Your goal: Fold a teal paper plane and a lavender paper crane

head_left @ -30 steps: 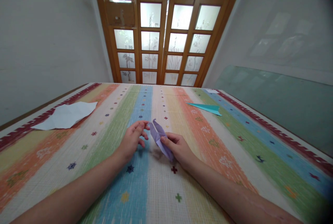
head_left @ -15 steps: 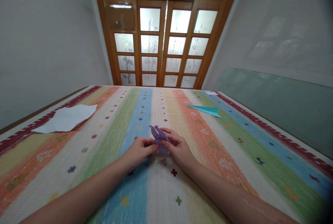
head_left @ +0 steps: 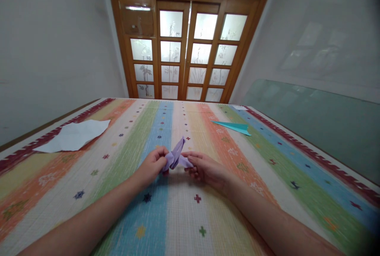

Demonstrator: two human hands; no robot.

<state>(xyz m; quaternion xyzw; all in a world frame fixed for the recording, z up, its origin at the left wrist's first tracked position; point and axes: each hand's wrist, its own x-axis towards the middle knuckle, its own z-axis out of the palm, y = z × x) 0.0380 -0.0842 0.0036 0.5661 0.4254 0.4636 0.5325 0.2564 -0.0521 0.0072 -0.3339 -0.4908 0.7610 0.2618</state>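
A small purple origami crane (head_left: 175, 156) is held above the striped tablecloth (head_left: 181, 216), its folded wings spread to both sides and a narrow point sticking up. My left hand (head_left: 156, 161) is closed in a pinch on the crane's left wing. On the other side, my right hand (head_left: 204, 167) pinches the tip of the right wing between thumb and fingers. Parts of both wings are hidden under my fingers.
A white sheet of paper (head_left: 74, 135) lies at the left of the table. To the right rests a turquoise paper plane (head_left: 233, 126). A small white paper (head_left: 240, 107) is near the far right edge. Wooden glazed doors (head_left: 187, 50) stand beyond.
My hands have moved apart, from the crane's body to its two wings. The wings now spread sideways, and the crane has turned so its point rises upward.
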